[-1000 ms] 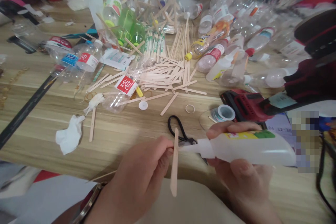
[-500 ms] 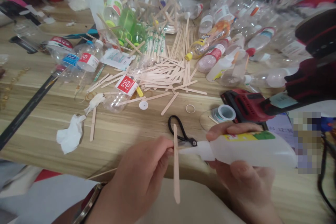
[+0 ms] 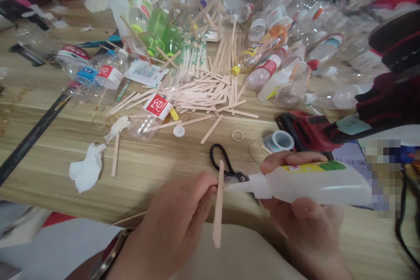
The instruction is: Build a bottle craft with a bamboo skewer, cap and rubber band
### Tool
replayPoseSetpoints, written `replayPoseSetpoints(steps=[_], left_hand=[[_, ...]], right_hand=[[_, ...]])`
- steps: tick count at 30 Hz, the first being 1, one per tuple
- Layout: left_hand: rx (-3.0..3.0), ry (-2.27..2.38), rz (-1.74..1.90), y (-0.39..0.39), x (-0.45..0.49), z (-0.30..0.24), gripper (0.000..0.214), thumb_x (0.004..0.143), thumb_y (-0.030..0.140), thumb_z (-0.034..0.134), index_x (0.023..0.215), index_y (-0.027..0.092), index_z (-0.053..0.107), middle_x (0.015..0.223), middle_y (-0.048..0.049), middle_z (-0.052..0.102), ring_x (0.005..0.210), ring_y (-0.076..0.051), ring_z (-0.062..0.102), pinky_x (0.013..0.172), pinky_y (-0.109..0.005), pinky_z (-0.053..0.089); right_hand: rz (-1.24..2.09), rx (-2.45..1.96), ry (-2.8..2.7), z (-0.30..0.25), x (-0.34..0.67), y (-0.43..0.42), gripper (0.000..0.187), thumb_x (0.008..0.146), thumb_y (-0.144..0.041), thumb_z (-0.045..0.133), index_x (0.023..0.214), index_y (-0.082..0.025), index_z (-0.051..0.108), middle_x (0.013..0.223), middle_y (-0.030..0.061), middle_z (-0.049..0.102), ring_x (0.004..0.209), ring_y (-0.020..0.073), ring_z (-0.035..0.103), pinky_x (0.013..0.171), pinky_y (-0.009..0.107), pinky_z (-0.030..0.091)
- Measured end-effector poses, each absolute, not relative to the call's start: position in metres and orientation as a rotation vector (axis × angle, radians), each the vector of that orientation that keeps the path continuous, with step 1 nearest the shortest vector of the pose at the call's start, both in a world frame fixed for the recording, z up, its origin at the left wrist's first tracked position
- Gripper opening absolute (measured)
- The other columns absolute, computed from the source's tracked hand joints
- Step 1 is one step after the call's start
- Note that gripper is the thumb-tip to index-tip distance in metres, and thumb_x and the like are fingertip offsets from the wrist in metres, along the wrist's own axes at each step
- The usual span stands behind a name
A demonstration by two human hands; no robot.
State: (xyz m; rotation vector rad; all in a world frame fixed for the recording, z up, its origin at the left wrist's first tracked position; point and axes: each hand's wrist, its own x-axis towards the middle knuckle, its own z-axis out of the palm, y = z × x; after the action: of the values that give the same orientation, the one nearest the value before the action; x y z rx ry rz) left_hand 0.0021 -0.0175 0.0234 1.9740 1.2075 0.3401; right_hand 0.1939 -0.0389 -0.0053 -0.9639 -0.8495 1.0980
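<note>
My left hand [image 3: 175, 223] pinches a wooden craft stick [image 3: 218, 210] and holds it nearly upright over the table's near edge. My right hand [image 3: 305, 223] is wrapped round a white glue bottle [image 3: 315, 183] with a yellow and green label. The bottle lies sideways and its nozzle tip touches the stick near its upper part. Black scissors [image 3: 226, 164] lie on the wooden table [image 3: 151, 170] just behind the stick.
A heap of craft sticks [image 3: 203, 94] and skewers lies mid-table among several empty plastic bottles [image 3: 154, 111]. A red power tool [image 3: 306, 131], a tape roll [image 3: 278, 141], a crumpled tissue [image 3: 85, 170] and a rubber ring [image 3: 237, 135] lie nearby. A black bar [image 3: 31, 140] crosses the left side.
The stick slid down a little in my left hand, then came back up. The glue nozzle stays against it.
</note>
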Motion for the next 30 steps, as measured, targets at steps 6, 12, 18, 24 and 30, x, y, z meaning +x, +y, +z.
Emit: replayPoseSetpoints(steps=[6,12,18,24,30], left_hand=[[1.954,1.202,0.332,-0.017,0.003,0.024,0.025,0.096,0.026,0.034,0.079,0.022,0.052,0.068,0.0017,0.06,0.057,-0.013,0.052,0.052,-0.025,0.033],[1.731,1.137,0.285,-0.011,-0.002,0.032,0.027,0.094,0.027,0.035,0.071,0.022,0.049,0.058,0.0055,0.056,0.052,-0.01,0.05,0.052,-0.022,0.036],[1.508,1.019,0.2,-0.004,-0.004,0.037,0.03,0.097,0.036,0.033,0.078,0.022,0.051,0.057,0.0061,0.056,0.054,-0.01,0.054,0.059,-0.022,0.043],[1.45,0.992,0.238,-0.006,-0.006,0.028,0.032,0.099,0.04,0.032,0.08,0.022,0.052,0.058,0.0055,0.055,0.053,-0.01,0.052,0.057,-0.021,0.043],[1.425,0.973,0.215,-0.007,-0.006,0.025,0.034,0.099,0.041,0.031,0.081,0.022,0.051,0.058,0.005,0.055,0.052,-0.01,0.051,0.055,-0.021,0.042]], right_hand=[[1.132,-0.941,-0.874,-0.006,0.194,-0.037,0.032,0.07,-0.041,0.078,0.097,-0.031,0.063,0.085,0.0005,0.07,0.05,0.0115,0.06,0.038,0.019,0.05],[1.117,-0.95,-0.77,0.0,0.193,-0.035,0.033,0.063,-0.042,0.081,0.091,-0.031,0.065,0.079,0.0007,0.069,0.047,0.0121,0.059,0.034,0.019,0.048],[1.101,-0.955,-0.839,0.002,0.194,-0.037,0.036,0.063,-0.044,0.082,0.093,-0.033,0.065,0.081,0.0005,0.068,0.051,0.0124,0.059,0.036,0.018,0.049],[1.026,-0.997,-0.908,0.001,0.194,-0.039,0.037,0.063,-0.049,0.081,0.092,-0.032,0.065,0.079,0.0026,0.068,0.063,0.017,0.06,0.036,0.019,0.047],[0.978,-1.007,-0.974,-0.002,0.193,-0.039,0.034,0.067,-0.045,0.079,0.096,-0.034,0.065,0.08,0.0037,0.071,0.064,0.0206,0.062,0.035,0.023,0.046]])
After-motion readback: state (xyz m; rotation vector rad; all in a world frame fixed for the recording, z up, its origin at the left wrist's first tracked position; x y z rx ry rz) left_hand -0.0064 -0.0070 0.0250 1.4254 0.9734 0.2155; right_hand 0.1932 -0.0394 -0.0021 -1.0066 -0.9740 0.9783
